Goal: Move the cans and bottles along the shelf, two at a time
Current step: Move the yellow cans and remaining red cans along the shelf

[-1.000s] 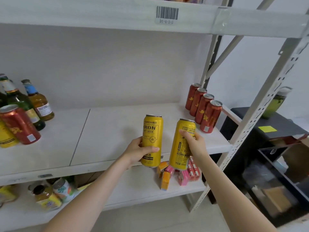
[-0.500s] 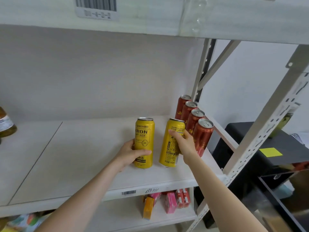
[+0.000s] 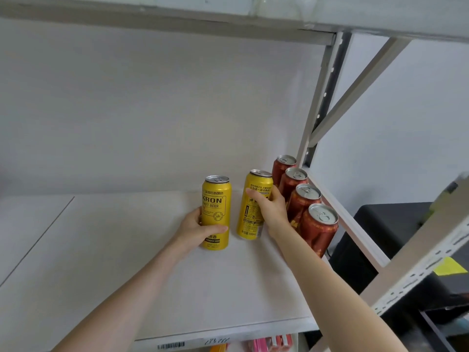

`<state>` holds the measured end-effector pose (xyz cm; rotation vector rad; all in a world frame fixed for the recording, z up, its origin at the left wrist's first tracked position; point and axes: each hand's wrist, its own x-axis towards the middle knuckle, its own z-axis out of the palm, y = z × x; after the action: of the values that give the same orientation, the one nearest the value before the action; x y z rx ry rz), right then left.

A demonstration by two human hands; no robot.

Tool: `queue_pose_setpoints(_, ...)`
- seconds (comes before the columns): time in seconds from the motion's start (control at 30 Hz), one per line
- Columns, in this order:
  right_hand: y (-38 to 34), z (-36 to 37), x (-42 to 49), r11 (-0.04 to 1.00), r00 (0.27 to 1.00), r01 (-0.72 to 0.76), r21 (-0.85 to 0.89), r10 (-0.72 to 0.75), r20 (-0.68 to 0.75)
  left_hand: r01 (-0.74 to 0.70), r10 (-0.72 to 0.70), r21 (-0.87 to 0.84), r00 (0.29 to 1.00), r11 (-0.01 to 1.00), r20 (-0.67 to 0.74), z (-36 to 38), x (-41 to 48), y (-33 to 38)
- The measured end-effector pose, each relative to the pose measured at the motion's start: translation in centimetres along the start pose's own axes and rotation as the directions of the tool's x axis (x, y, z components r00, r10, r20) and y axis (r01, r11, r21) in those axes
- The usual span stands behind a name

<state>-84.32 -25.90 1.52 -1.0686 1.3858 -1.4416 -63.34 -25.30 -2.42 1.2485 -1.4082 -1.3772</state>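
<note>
Two yellow beer cans stand upright on the white shelf board (image 3: 106, 270). My left hand (image 3: 196, 231) grips the left yellow can (image 3: 216, 199) around its lower half. My right hand (image 3: 272, 212) grips the right yellow can (image 3: 253, 196) at mid height; this can leans slightly and sits close to a row of several red cans (image 3: 302, 201) along the shelf's right edge. The nearest red can (image 3: 320, 229) is just right of my right forearm.
A grey upright post (image 3: 319, 102) and a diagonal brace (image 3: 360, 82) frame the shelf's right end. Another shelf board (image 3: 177, 19) hangs overhead. A black cabinet (image 3: 380, 224) with a yellow sticky note (image 3: 449, 266) stands to the right. Pink packets (image 3: 269, 345) show on the shelf below.
Both hands carried the yellow cans from in front of the shelf onto the board, then deeper and rightward toward the red cans. The view moved closer and to the right.
</note>
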Motion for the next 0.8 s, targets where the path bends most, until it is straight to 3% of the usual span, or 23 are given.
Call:
queue_pose_setpoints(0.33, -0.2, 1.9, 4.2, 0.997, 0.994, 0.073, -0.004, -0.073, -0.087, -0.044, 0.045, 0.021, 0.998, 0.999, -0.051, -0.1, 2.1, -1.0)
queue_pose_setpoints(0.8, 1.9, 2.8, 6.6, 0.995, 0.996, 0.085, -0.043, -0.083, 0.038, -0.056, 0.056, 0.004, 0.998, 0.998, -0.042, -0.5, 2.3, -2.0)
